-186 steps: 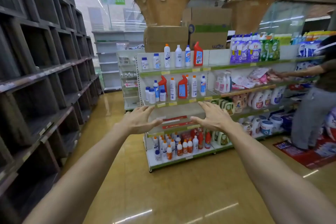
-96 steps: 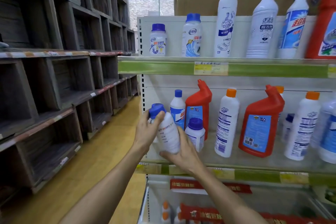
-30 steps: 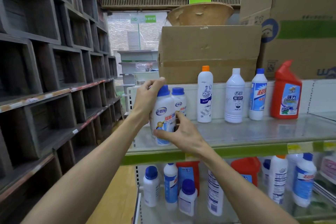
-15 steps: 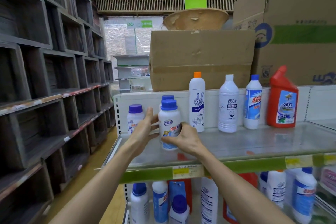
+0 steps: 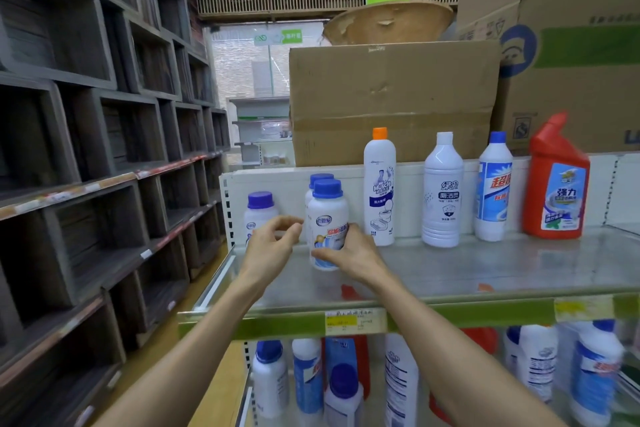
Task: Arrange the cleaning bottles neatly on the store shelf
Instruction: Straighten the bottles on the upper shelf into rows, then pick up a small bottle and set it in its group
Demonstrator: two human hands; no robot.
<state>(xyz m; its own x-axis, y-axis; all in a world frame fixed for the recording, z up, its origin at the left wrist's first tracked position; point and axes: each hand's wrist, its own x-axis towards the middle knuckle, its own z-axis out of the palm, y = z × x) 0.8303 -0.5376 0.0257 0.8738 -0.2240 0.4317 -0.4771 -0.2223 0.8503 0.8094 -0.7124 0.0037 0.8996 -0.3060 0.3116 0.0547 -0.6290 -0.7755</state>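
Observation:
A short white bottle with a blue cap (image 5: 327,215) stands upright on the glass top shelf (image 5: 485,270). My right hand (image 5: 349,255) grips its lower part from the right. My left hand (image 5: 273,243) hovers just left of it, fingers curled and apart, not touching. A matching blue-capped bottle (image 5: 317,180) stands directly behind, mostly hidden. Another short bottle with a purple cap (image 5: 260,208) stands at the shelf's left end, partly behind my left hand.
Further right stand a tall orange-capped bottle (image 5: 380,184), a white bottle (image 5: 443,191), a blue-labelled bottle (image 5: 494,187) and a red bottle (image 5: 556,180). Cardboard boxes (image 5: 394,97) sit behind. More bottles fill the lower shelf (image 5: 311,378). Dark wooden cubbies (image 5: 86,149) line the left.
The bottle was carried up from the lower shelf and set down in front of the matching one. In the last half second my left hand came off the bottle; my right still holds it.

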